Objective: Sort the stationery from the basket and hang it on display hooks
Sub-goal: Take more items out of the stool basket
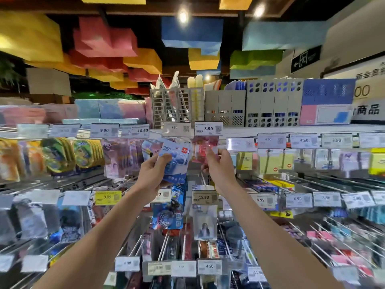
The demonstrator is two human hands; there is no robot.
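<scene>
Gripping blue packs (175,161) in left hand (153,174), pinching pink pack (203,152) in right hand (218,168) under 3.90 tag (208,128): level its hole, ease on slowly.

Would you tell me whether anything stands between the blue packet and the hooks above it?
The 5.50 price tag hangs just above the blue packet held by the left hand, fronting that row; the right hand grips a pink packet beside it.
</scene>
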